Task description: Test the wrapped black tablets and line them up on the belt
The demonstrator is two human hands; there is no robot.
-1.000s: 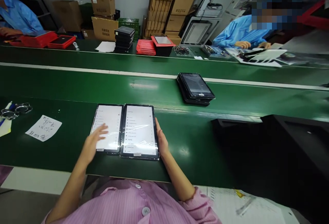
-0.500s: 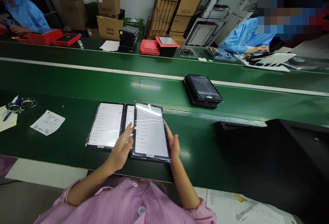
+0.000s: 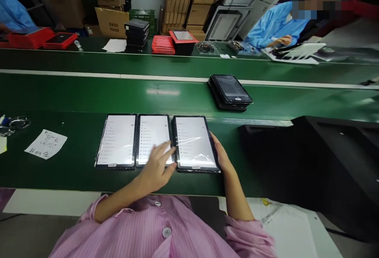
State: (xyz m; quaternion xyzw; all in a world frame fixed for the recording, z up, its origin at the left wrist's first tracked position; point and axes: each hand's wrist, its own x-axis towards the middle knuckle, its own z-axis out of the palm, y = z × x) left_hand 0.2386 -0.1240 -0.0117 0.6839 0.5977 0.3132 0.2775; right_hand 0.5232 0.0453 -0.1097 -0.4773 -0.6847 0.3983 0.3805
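Note:
Three tablets with lit white list screens lie in a row on the green bench: a left tablet (image 3: 119,139), a middle tablet (image 3: 154,131) and a right tablet (image 3: 195,141). My right hand (image 3: 222,156) grips the right tablet along its right edge, its fingers partly hidden behind it. Over the lower part of the middle tablet, my left hand (image 3: 158,165) has its fingers spread, with the tips close to the right tablet's left edge. Whether those tips touch that edge I cannot tell. Clear film glints on the screens.
A stack of dark tablets (image 3: 231,92) sits beyond, on the green belt. At right stands a large black case (image 3: 296,163). A handwritten note (image 3: 46,144) and glasses (image 3: 20,122) lie at left. Across the belt, a person in blue (image 3: 274,25) works beside red trays (image 3: 163,45).
The right tablet has moved right and down, from overlapping the middle tablet to lying beside it. My left hand has come off it and spread; my right hand has moved right with it.

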